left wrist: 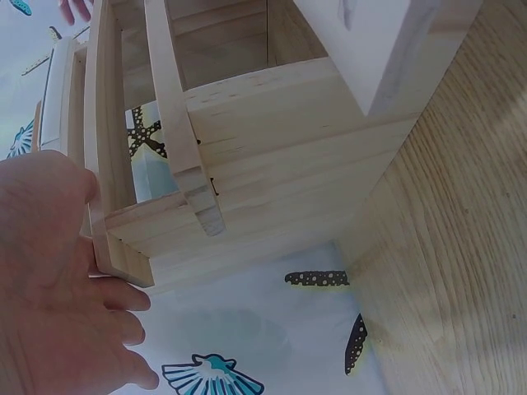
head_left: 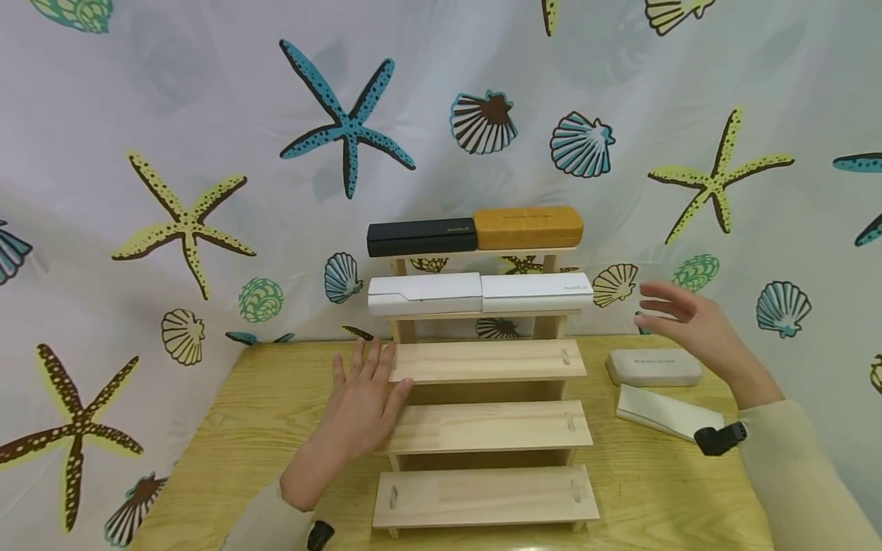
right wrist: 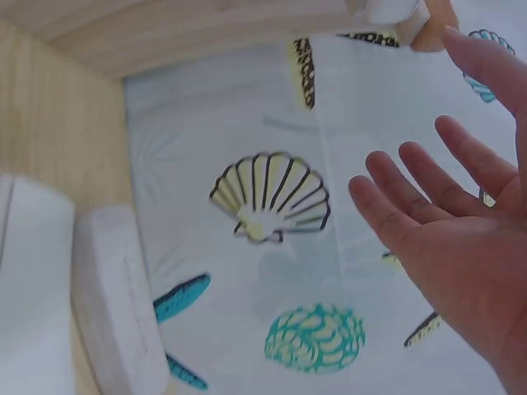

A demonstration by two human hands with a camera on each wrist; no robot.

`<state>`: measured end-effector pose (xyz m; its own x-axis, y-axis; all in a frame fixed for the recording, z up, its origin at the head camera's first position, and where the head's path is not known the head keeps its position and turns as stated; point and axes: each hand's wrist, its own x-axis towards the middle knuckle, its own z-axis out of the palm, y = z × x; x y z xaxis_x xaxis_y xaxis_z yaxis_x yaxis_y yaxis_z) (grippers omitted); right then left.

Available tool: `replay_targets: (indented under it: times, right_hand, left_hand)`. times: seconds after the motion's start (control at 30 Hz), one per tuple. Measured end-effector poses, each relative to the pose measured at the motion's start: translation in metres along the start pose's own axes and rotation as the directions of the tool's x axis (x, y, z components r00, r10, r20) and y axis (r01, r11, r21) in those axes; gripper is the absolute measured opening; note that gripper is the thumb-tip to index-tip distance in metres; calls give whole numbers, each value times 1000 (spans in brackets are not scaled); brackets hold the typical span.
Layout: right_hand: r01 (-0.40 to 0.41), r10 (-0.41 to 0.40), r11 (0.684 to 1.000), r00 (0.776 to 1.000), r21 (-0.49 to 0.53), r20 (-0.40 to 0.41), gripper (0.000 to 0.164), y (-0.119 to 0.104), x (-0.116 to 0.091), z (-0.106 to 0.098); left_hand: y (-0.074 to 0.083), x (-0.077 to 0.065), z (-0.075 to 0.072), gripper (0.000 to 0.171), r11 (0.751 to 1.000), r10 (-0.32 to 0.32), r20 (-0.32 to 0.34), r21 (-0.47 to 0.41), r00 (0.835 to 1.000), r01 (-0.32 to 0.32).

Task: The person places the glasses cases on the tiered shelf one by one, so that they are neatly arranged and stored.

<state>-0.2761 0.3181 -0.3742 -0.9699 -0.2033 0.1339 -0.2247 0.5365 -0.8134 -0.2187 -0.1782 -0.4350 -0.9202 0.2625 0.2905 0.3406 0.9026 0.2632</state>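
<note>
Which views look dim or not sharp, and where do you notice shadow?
Head view: brightest, fairly crisp, shadowed gaps between the lower wooden shelves; left wrist view: dimmer, grain visible on the table; right wrist view: also dim, the pale case soft, its lettering unreadable.

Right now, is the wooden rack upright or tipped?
Upright: the wooden rack stands on the table, the orange case and black case resting on top.

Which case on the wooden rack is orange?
The top-right case; the black case sits to its left, and the two white cases lie lower.
</note>
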Motion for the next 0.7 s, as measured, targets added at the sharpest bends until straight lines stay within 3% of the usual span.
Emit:
replay_targets:
  times: [0.4, 0.7]
  right_hand:
    - [-90, 87, 994, 995, -68, -43, 72, 68, -56, -5]
    - [-249, 248, 967, 968, -56, -34, 81, 113, -81, 3]
  left_hand:
    - [0, 0, 0, 68, 1000, -3, 5, 6, 1000, 3]
    - [2, -1, -1, 68, 1000, -1, -22, 4, 1000, 1]
